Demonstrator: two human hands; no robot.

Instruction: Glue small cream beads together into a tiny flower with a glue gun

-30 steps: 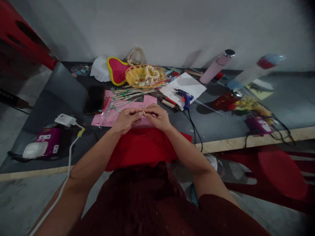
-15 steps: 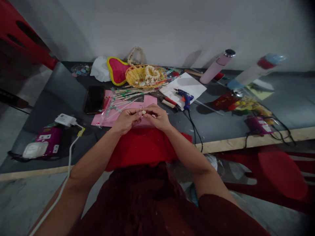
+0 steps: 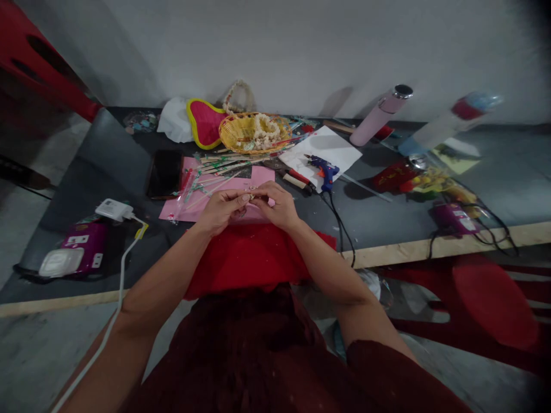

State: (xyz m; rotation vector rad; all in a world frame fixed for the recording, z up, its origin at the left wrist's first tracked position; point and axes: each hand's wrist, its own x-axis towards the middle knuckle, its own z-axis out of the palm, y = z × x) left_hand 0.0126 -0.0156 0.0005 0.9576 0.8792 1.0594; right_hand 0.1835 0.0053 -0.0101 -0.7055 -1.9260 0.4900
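Left hand (image 3: 220,212) and right hand (image 3: 280,205) pinch a small pale piece (image 3: 252,197) at frame centre; its degree of completion cannot be determined. A pale textured loop (image 3: 263,137) lies in the basket (image 3: 231,133), upper centre.

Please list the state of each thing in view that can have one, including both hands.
Left hand: closed, fingertips pinching a small pale piece
Right hand: closed, fingertips at the same piece
Glue gun: lying down, partly on white paper; power unclear
Phone: lying flat, screen dark
Yellow basket: upright, holding a pale beaded strand
Pink flask: standing
White charger: cable attached
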